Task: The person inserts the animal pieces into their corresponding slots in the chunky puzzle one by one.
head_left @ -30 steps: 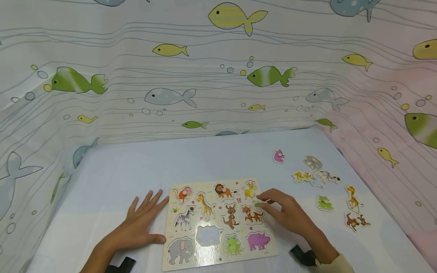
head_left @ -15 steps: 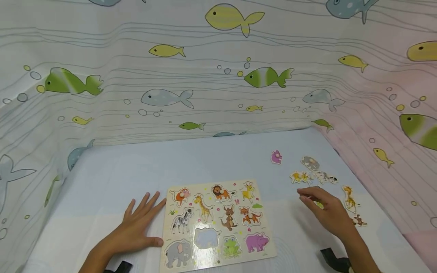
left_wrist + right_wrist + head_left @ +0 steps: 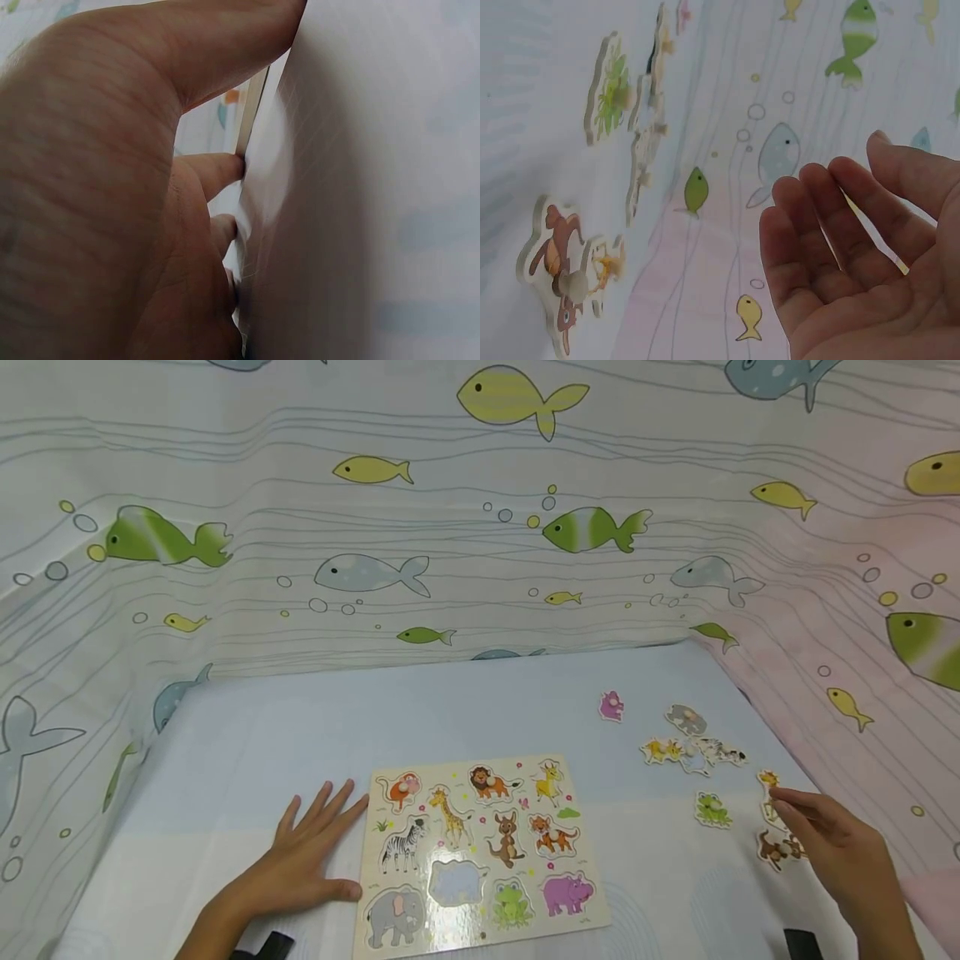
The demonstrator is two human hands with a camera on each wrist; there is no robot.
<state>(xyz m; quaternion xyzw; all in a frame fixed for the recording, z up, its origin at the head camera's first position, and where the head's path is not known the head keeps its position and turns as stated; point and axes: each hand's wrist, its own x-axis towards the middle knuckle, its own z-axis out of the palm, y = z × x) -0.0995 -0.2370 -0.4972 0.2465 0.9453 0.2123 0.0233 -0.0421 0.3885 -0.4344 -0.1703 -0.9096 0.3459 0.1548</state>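
On the table lies a wooden animal puzzle board point(image 3: 547, 927), with a monkey piece point(image 3: 403, 792) and a lion piece point(image 3: 491, 782) seated in it. My left hand point(image 3: 307, 852) rests spread beside the board, thumb and index fingertip right at its left edge. At the far right, my right hand point(image 3: 843, 843) reaches over the giraffe piece point(image 3: 768, 781), its fingertips overlapping it in the head view. In the right wrist view the fingers point(image 3: 810, 217) are loosely bent, thumb apart, holding nothing. A brown kangaroo piece point(image 3: 559, 255) with a knob lies below, partly hidden in the head view.
Loose pieces lie right of the board: a green frog point(image 3: 712, 810), a purple hippo point(image 3: 611, 706), a grey elephant point(image 3: 686, 719), a yellow antelope-like one point(image 3: 660, 751) and a zebra point(image 3: 723, 752). Fish-patterned cloth point(image 3: 375, 610) walls the back and sides.
My right hand has left the board's upper right edge and moved right, past the frog piece, to the giraffe piece. My left hand has stayed beside the board.
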